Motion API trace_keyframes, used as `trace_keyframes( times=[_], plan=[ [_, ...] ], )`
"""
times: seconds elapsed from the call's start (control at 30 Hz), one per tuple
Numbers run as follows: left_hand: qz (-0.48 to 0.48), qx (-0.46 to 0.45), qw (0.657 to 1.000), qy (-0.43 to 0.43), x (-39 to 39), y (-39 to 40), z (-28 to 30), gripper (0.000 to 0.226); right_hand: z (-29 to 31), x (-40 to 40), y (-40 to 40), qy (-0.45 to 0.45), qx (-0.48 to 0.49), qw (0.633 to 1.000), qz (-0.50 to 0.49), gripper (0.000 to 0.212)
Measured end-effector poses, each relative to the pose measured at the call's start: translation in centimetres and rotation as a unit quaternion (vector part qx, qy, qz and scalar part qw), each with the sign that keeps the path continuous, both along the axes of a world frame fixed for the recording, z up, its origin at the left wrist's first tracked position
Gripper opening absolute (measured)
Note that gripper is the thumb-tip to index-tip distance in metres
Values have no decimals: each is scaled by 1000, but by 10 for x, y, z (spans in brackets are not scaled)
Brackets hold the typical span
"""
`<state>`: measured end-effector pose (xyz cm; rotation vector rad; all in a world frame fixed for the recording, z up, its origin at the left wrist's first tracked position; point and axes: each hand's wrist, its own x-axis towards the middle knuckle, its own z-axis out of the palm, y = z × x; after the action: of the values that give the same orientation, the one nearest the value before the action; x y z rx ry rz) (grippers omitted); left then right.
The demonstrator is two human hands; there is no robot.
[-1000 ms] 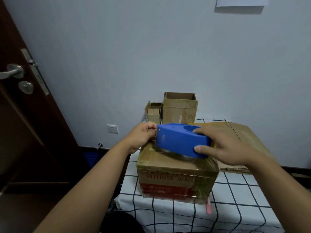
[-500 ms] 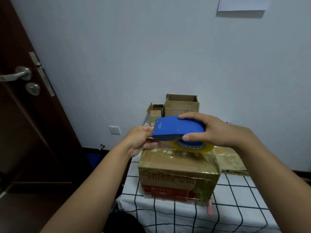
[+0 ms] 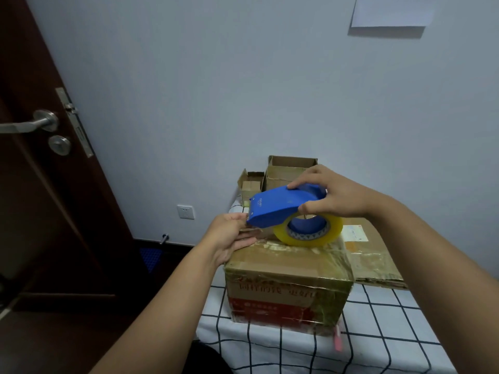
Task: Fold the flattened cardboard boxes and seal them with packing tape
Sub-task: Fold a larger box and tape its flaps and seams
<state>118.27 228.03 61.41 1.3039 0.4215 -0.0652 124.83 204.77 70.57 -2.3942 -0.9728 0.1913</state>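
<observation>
Blue dispenser clutched in the right hand, left hand pinching tape over the box, which could wrinkle if slack.

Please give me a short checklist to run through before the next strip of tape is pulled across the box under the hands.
1. Right hand has a firm grip on the blue tape dispenser: ok.
2. Left hand pinches the tape end at the dispenser's nose: cannot tell, the tape there is too clear to see.
3. Tape roll seated in the dispenser: ok.
4. Closed cardboard box sits flat on the checked tablecloth: ok.
5. Top flaps shut: ok, with shiny tape already across them.
6. Path clear: ok, the flattened cardboard lies beside the box, to its right.
</observation>
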Motion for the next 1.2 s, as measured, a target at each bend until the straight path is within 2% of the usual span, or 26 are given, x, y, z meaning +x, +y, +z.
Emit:
trace_keyframes(
  times=[0.17,0.27,0.47,0.67,0.93,1.2],
  plan=[
    [-2,-6,1000,1,1,2,0,24,14,0,27,-111,-156,981,-11,43],
    [0,-12,1000,2,0,4,-1,23,10,-4,35,-119,-187,975,3,53],
    [15,9,1000,-7,2,2,-7,23,12,0,31,-95,-163,981,54,58],
    [37,7,999,-25,1,-2,-8,20,29,-4,40,-99,-132,985,55,54],
    [12,-3,1000,0,-1,2,-4,21,14,-14,19,-27,-74,997,21,48],
    [10,3,1000,6,-4,-4,4,22,13,-17,-3,-20,-79,997,19,43]
  ],
)
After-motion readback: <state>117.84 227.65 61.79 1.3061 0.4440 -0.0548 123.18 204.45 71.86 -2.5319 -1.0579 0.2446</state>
